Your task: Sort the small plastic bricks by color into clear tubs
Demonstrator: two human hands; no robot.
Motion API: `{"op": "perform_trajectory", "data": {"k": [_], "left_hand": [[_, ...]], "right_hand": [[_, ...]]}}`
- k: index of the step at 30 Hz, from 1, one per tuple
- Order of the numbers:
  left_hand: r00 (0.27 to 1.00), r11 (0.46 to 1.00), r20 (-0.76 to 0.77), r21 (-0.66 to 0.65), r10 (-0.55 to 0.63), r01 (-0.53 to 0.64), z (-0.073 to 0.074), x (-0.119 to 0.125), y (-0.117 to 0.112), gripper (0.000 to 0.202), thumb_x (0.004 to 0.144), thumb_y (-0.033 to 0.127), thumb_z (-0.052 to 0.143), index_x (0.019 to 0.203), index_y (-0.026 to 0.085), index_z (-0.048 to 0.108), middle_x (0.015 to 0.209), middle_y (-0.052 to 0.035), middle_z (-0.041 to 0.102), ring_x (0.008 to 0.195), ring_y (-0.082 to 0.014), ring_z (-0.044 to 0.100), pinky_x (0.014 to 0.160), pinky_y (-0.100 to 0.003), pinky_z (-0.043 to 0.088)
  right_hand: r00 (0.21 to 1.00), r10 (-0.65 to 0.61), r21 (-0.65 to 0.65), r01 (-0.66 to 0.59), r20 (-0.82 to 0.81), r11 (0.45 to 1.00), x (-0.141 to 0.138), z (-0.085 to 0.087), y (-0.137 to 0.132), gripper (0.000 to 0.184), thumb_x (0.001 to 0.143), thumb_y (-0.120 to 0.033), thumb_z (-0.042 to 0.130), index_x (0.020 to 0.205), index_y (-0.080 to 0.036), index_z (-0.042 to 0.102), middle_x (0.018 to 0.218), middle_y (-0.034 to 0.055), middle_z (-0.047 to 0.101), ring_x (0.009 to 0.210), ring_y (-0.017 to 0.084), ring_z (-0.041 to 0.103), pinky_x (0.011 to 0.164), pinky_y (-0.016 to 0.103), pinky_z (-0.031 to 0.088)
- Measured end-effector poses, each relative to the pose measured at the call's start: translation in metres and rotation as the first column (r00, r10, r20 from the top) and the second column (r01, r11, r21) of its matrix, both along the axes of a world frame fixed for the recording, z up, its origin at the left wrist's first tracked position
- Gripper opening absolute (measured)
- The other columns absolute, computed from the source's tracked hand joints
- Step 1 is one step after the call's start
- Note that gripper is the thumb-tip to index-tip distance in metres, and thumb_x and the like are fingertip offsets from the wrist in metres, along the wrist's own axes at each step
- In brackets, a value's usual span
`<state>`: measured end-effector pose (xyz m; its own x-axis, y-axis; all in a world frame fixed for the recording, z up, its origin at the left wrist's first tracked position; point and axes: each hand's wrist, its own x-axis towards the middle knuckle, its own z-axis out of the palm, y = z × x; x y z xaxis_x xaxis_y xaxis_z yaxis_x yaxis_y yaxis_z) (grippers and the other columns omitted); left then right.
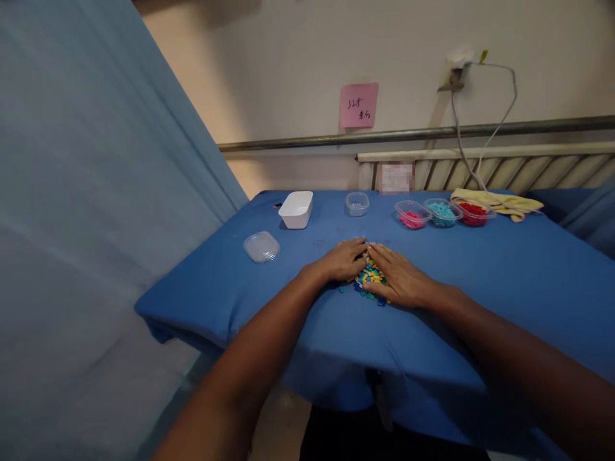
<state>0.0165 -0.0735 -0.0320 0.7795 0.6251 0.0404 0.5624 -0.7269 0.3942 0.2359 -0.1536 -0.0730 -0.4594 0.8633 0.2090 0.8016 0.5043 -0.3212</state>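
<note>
On the blue cloth [480, 269], the left hand [343, 259] and right hand [401, 280] are cupping, fingers open, a heap of small multicoloured plastic pieces [369, 276].

Blue-clothed table [480, 269] bears a bead pile [369, 276], white tub [296, 209], clear lid [261, 246], empty clear tub [357, 203], three bead tubs [442, 212], yellow cloth [500, 203]

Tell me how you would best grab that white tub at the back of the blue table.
From above: the white tub stands upright, open top facing up, so pinch its near wall at the rim, fingers outside and thumb inside. That wall is the closest one, with bare blue cloth in front of it.
</note>
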Motion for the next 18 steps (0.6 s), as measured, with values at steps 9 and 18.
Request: {"op": "perform_trajectory", "data": {"k": [9, 18], "left_hand": [[0.778, 0.939, 0.534, -0.275, 0.330, -0.209, -0.015, -0.028, 0.018, 0.059, 0.108, 0.046, 0.046, 0.149, 0.012, 0.071, 0.156, -0.0144, 0.070, 0.147, -0.0301, 0.063, 0.132, -0.049, 0.043], [0.729, 0.918, 0.577, -0.352, 0.368, -0.185, -0.013, -0.023, 0.013, 0.066, 0.114, 0.056, 0.033, 0.155, 0.016, 0.067, 0.165, -0.0123, 0.062, 0.156, -0.0262, 0.057, 0.135, -0.045, 0.039]], "right_hand": [[0.988, -0.069, 0.011, 0.068, 0.136, 0.998, -0.037, 0.018, 0.049, 0.086, 0.110, -0.074, 0.040, 0.174, -0.017, 0.041, 0.183, 0.0231, 0.031, 0.167, 0.046, 0.035, 0.132, 0.065, 0.032], [0.993, -0.002, -0.004, 0.002, 0.116, 1.000, -0.033, 0.018, 0.097, 0.061, 0.117, -0.047, 0.032, 0.164, -0.015, 0.054, 0.167, 0.0189, 0.058, 0.162, 0.032, 0.048, 0.131, 0.052, 0.040]]}}
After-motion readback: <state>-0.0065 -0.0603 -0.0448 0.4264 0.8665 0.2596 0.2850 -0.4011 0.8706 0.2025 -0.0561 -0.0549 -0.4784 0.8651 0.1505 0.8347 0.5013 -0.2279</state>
